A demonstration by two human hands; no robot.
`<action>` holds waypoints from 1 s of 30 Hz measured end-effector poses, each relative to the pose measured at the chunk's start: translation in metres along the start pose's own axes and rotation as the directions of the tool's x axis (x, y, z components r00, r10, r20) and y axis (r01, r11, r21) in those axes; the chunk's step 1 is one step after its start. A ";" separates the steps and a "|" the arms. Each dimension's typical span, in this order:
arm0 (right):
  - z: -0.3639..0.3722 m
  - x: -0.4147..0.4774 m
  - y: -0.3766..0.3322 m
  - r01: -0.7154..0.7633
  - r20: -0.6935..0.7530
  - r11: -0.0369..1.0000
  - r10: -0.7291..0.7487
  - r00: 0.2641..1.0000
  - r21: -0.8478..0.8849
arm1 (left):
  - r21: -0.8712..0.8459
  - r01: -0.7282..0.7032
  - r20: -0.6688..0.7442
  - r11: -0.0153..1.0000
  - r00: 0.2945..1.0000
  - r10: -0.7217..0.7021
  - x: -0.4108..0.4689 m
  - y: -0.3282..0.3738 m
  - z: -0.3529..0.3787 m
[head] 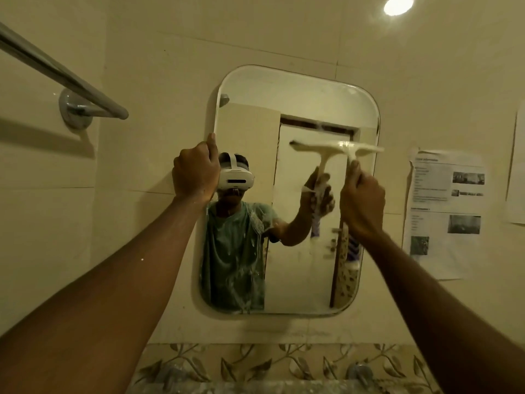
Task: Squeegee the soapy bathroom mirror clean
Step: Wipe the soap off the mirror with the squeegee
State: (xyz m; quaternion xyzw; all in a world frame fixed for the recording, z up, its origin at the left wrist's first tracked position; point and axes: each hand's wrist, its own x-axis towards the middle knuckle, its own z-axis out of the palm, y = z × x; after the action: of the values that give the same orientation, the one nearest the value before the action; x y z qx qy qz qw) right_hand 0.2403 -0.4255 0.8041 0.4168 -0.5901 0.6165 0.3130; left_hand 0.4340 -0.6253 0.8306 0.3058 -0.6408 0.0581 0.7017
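- Mirror [298, 109], head view: wall-mounted; suds remain on lower half.
- Left hand [196, 173] curled round mirror's left edge, likely to steady it.
- Right hand [362, 200] grips squeegee [338, 147] handle; blade against upper right glass, presumably for downward pull.

No readable text anywhere. Printed sheet [447, 211] taped to the wall just right of the mirror [295, 109], carrying lines of small type and a few dark photos, all too blurred to make out. Second paper [517, 172] farther right, apparently blank.
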 end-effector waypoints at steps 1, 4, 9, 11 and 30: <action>0.000 0.018 -0.007 0.015 -0.019 1.000 -0.015 1.000 -0.012 | 0.005 0.000 0.003 1.000 1.000 0.000 -0.002 -0.002 0.000; -0.001 0.065 -0.026 0.024 -0.067 0.999 -0.025 0.997 -0.028 | 0.032 -0.009 0.007 0.999 1.000 0.009 -0.008 -0.006 0.001; 0.006 0.084 -0.032 0.015 -0.066 0.999 -0.017 0.998 -0.041 | 0.032 -0.003 0.016 0.999 1.000 0.003 -0.010 -0.005 -0.002; 0.009 0.058 -0.025 0.003 -0.020 1.000 -0.003 1.000 -0.003 | 0.018 0.009 0.022 1.000 1.000 -0.009 -0.010 -0.004 -0.003; 0.002 0.005 -0.010 -0.013 0.048 1.000 0.012 0.999 0.008 | -0.003 0.067 0.017 0.998 0.998 -0.067 -0.022 -0.008 -0.001</action>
State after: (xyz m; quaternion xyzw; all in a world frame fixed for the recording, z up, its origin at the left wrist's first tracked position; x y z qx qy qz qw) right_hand 0.2474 -0.4264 0.8132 0.4290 -0.5974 0.6108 0.2933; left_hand 0.4345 -0.6243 0.8078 0.3262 -0.6361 0.0308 0.6986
